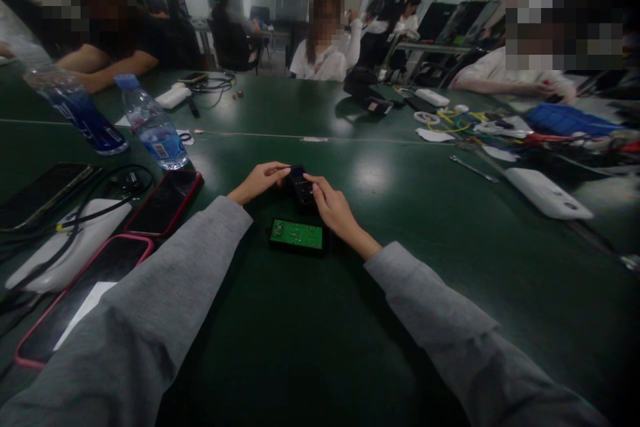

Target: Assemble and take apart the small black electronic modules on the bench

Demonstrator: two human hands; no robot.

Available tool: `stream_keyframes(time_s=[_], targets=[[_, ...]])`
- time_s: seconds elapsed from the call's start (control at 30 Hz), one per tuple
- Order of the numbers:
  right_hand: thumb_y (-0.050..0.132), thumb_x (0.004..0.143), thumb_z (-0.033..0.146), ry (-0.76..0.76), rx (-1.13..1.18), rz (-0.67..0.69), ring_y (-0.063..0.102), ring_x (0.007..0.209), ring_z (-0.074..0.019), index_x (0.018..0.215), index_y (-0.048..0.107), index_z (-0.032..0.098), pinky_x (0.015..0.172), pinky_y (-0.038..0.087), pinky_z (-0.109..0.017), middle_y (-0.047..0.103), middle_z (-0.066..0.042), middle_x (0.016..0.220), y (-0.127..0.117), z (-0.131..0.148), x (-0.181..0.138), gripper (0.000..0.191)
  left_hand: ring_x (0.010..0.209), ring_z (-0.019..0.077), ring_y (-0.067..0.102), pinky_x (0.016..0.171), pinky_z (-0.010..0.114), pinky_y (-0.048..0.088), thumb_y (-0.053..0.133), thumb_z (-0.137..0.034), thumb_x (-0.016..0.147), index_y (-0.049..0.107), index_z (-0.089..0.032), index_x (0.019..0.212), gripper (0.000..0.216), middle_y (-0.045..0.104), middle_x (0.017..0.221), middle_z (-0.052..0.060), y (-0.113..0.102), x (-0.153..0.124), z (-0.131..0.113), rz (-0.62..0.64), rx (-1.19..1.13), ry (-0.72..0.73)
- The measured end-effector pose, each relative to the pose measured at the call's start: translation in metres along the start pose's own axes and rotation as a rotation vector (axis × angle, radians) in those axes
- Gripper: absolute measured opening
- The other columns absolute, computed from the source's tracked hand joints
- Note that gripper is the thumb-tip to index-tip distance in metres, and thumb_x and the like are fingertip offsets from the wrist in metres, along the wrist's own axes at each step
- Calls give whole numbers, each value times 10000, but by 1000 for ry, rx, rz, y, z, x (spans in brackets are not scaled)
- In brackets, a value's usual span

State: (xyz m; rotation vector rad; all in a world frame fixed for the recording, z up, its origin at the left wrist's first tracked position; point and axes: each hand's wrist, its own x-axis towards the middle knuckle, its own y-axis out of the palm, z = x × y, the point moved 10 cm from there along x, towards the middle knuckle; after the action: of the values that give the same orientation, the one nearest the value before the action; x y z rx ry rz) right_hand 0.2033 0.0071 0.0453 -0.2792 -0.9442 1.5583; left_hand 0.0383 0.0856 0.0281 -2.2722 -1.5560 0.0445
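A small black handheld device casing (301, 188) with a dark window at its top and rows of key-like marks is held between my two hands, just above the tabletop. My left hand (265, 179) pinches its upper left edge with thumb and fingers. My right hand (334, 207) grips its right side, the thumb and index finger near the window. Closer to me lies a green circuit board (296, 234), seated in a black half-shell (300, 250) on the table, apart from my left hand and just below my right fingers.
Phones (165, 203), a white power bank (75, 240) and black cables crowd the left. Behind them stand a water bottle (155, 127) and a blue-labelled bottle (83, 107). Right, there are a wrench (473, 169), a white device (547, 193) and tangled wires (465, 121). Other people sit across the green table (280, 347).
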Motion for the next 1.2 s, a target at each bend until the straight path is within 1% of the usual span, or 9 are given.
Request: stream_keyframes(time_s=[0.1,0.23,0.4,0.7,0.8,0.97,1.13,1.2], targets=[[302,1049,424,1,-4,2,598,639,-186,1397,516,287,617,381,-294,663,-28,806,-1,1,0,431,649,125,579,582,240,420,638,-435,898,678,-149,1154,386,644,725,26,0,-1,-1,8,-2,6],[302,1049,423,3,7,3,593,639,-181,1393,518,289,619,383,-291,669,-29,835,-2,3,-1,428,654,130,581,585,245,423,637,-435,897,678,-156,1156,383,649,732,29,0,-1,-1,6,3,1],[302,1051,419,15,-4,5,570,600,-178,1393,514,304,595,358,-290,635,-12,757,-1,1,-1,419,652,132,581,585,248,423,637,-432,898,681,-161,1156,377,654,733,30,-1,0,2,0,3,4],[309,1054,427,3,13,10,589,633,-180,1387,519,299,604,373,-288,665,-20,829,-2,4,-1,414,663,133,587,610,251,433,638,-435,892,677,-148,1145,384,647,731,27,-1,0,0,4,1,21],[334,1049,451,-7,7,25,603,653,-186,1412,496,297,616,399,-293,676,-25,858,0,4,-1,427,651,128,576,595,242,426,625,-441,899,672,-144,1154,394,636,717,20,-1,0,-1,5,7,12],[354,1040,500,-38,12,61,632,692,-211,1460,437,286,659,456,-328,669,-26,838,5,6,-2,479,606,118,545,544,226,400,605,-424,916,668,-157,1163,370,625,696,17,0,0,-2,10,6,2],[367,1032,534,-61,61,114,640,727,-218,1497,375,282,674,484,-355,663,-36,889,10,9,-3,529,584,107,527,536,223,400,612,-413,918,671,-152,1128,340,626,699,17,-2,-1,-2,-14,-29,-15],[412,1013,560,-77,81,150,636,729,-218,1516,334,275,672,489,-359,657,-39,901,13,11,-3,584,574,103,520,539,227,404,614,-408,919,672,-148,1123,336,630,708,20,-2,-1,-2,-24,-35,-24]])
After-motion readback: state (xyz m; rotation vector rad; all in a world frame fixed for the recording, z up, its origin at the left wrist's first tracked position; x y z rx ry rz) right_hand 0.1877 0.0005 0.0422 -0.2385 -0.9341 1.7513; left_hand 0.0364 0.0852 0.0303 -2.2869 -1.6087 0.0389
